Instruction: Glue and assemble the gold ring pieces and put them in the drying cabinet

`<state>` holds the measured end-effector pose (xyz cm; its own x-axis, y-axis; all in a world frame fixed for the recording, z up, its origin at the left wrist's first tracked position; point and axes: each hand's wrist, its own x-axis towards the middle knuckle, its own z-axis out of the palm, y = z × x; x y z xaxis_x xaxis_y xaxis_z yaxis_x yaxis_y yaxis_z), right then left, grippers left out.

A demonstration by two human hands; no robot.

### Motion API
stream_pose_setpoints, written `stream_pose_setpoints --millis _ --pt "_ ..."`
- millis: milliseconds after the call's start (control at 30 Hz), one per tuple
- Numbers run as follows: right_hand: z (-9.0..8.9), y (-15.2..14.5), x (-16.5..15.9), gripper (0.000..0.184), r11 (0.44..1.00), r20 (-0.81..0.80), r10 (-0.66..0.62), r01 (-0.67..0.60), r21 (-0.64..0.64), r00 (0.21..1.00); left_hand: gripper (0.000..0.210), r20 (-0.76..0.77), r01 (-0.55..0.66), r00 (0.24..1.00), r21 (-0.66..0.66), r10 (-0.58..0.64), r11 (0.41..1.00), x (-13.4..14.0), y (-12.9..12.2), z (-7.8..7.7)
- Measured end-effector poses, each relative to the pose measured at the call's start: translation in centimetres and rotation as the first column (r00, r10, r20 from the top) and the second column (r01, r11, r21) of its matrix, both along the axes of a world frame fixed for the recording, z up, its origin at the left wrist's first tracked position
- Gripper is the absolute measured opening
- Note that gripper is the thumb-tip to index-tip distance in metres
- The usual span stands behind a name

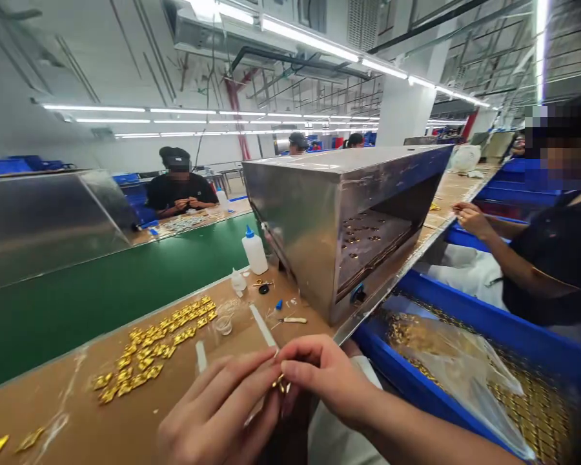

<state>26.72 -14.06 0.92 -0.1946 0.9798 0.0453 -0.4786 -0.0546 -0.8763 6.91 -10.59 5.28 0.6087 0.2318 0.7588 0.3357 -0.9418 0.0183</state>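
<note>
A small shiny gold-coloured metal piece [281,385] is pinched between my two hands, mostly covered by fingers. My left hand [227,407] is closed around it from the left, fingers bent inward. From the right, the thumb and forefinger of my right hand [319,374] meet in a pinch at its top; whether they also grip something thinner is too small to tell. Rows of similar gold pieces [145,349] lie on the brown tabletop [174,420] to the left. Just beyond my fingers is a pale strip [264,326], near a light-handled tool [294,320].
A metal box oven [295,226] with gold pieces inside stands ahead. Beside it are a blue-capped white bottle [254,252] and a smaller bottle [238,282]. A green conveyor belt [126,271] runs behind. At right, a blue bin [465,310] holds gold parts; a co-worker [552,252] sits beyond.
</note>
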Motion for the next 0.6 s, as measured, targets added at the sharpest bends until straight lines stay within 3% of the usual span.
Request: stream_pose_setpoints --millis 167,300,467,533,600 --pt "0.9 -0.3 0.3 0.054 0.999 -0.007 -0.002 0.002 -0.038 1.000 0.022 -0.034 -0.036 0.999 -0.093 0.033 0.995 0.2 -0.5 1.0" --pt "0.7 -0.3 0.2 0.054 0.998 0.038 0.012 -0.010 -0.054 0.999 0.018 -0.051 -0.065 0.997 0.011 0.065 0.998 0.4 -1.1 1.2" --pt "0.9 -0.3 0.2 0.055 0.997 0.098 0.017 -0.010 -0.076 0.995 0.035 -0.168 -0.157 0.968 0.170 0.186 0.973 0.7 -1.2 2.0" --pt "1.3 -0.4 0.2 0.053 1.000 0.161 -0.002 0.007 -0.031 0.987 0.037 -0.200 -0.150 0.962 0.183 0.187 0.972 0.6 -1.1 2.0" --pt "1.9 -0.8 0.2 0.045 0.995 0.286 -0.056 0.031 0.093 0.957 0.037 -0.215 -0.135 0.961 0.177 0.172 0.975 0.3 -1.1 1.8"
